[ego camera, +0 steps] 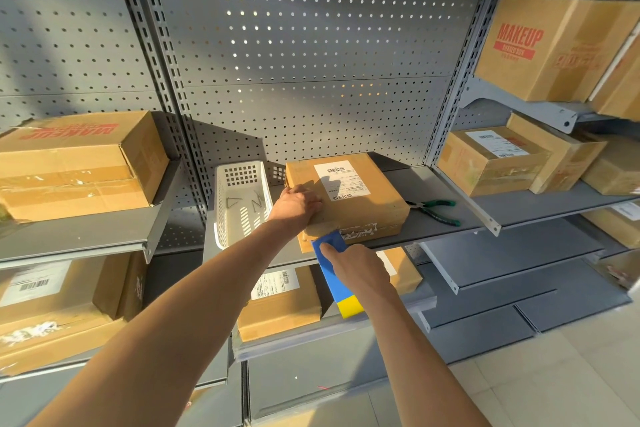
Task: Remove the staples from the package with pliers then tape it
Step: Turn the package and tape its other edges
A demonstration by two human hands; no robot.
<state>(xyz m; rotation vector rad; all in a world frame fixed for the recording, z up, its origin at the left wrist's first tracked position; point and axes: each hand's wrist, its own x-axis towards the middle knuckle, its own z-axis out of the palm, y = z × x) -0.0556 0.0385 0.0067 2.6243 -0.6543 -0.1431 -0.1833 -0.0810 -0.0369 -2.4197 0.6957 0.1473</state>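
A brown cardboard package (pixel 360 208) with a white shipping label lies on the grey middle shelf (pixel 408 177). My left hand (pixel 298 206) rests on its left top edge, fingers laid over the corner. My right hand (pixel 356 265) grips a blue and yellow tape dispenser (pixel 337 282), whose blue end touches the package's front face at the lower left. Green-handled pliers (pixel 438 211) lie on the shelf just right of the package, untouched. A white plastic basket (pixel 239 198) to the left of the package holds a few bent staples (pixel 247 202).
Cardboard boxes fill the left shelf (pixel 79 163), the right shelves (pixel 491 163) and the upper right (pixel 550 45). More labelled boxes (pixel 280 302) sit on the shelf below. A grey pegboard wall backs the shelves. Lower right shelves are bare grey metal.
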